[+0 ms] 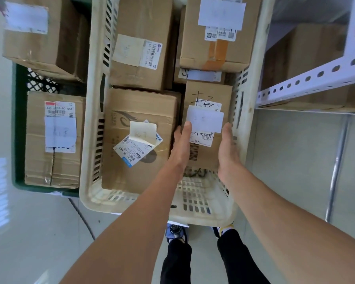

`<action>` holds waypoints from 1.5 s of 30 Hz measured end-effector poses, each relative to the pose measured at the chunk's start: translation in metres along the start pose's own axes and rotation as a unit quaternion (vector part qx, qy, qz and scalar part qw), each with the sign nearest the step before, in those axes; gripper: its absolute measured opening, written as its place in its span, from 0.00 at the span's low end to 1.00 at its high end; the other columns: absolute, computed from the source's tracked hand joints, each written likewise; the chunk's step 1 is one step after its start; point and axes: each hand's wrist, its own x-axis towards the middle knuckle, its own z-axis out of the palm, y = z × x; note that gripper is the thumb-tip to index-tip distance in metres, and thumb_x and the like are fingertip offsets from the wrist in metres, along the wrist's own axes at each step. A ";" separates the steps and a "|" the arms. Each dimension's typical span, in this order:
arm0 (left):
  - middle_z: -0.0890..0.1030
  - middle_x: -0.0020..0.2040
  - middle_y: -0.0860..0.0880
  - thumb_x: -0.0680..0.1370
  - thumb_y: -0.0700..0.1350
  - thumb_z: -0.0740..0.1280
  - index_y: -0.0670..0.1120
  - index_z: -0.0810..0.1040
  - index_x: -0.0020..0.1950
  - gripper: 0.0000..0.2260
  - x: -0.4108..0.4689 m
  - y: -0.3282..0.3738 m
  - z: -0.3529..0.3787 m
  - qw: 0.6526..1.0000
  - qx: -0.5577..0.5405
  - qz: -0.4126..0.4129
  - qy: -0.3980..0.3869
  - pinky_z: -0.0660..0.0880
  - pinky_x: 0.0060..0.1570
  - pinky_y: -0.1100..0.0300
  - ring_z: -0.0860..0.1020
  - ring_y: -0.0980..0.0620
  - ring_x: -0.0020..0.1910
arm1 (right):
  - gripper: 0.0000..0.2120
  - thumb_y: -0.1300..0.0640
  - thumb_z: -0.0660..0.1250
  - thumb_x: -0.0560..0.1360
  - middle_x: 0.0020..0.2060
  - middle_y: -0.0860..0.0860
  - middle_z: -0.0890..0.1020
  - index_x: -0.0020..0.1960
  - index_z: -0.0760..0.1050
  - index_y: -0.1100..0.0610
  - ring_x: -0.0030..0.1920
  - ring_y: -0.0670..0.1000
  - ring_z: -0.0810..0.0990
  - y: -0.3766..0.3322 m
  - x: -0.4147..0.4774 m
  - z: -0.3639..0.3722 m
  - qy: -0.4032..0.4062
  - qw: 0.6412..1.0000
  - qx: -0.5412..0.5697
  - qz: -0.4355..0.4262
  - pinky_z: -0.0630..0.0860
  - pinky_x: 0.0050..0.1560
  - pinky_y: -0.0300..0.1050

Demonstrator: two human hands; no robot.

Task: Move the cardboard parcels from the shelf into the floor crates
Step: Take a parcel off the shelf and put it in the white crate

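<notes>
Small parcel is in the white crate, in the gap between the big parcel and the crate's right wall. Left grip and right grip flank it, wide, fingers straight; can't tell if they touch it. Seat it flat, then draw the palms straight up, clear of the wall.

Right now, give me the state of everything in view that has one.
White crate: mostly full, near right corner bare.
Green crate: holds two parcels.
Small parcel: lying in the white crate, label up.
Left hand: open, at its left side.
Right hand: open, at its right side.
Shelf parcel: on the shelf.
</notes>
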 end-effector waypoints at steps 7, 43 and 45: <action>0.59 0.88 0.53 0.70 0.80 0.52 0.60 0.56 0.88 0.48 -0.018 0.008 0.000 1.000 0.019 0.011 -0.009 0.53 0.84 0.38 0.56 0.49 0.87 | 0.47 0.20 0.45 0.70 0.84 0.44 0.61 0.85 0.56 0.40 0.84 0.48 0.59 -0.003 -0.023 0.002 -0.001 0.997 -0.046 -0.057 0.55 0.84 0.59; 0.60 0.87 0.57 0.84 0.70 0.47 0.56 0.57 0.88 0.35 -0.591 0.085 0.090 0.941 0.132 0.269 -0.156 0.55 0.84 0.39 0.57 0.54 0.86 | 0.40 0.28 0.49 0.76 0.84 0.39 0.58 0.85 0.52 0.42 0.79 0.39 0.61 -0.036 -0.568 -0.310 -0.002 0.908 0.151 -0.391 0.57 0.80 0.47; 0.61 0.87 0.57 0.83 0.70 0.47 0.54 0.57 0.88 0.36 -0.604 0.071 0.115 0.941 0.130 0.272 -0.156 0.55 0.84 0.39 0.57 0.55 0.86 | 0.41 0.28 0.50 0.76 0.82 0.37 0.59 0.85 0.53 0.42 0.80 0.40 0.61 -0.020 -0.573 -0.345 0.000 0.905 0.161 -0.394 0.57 0.80 0.48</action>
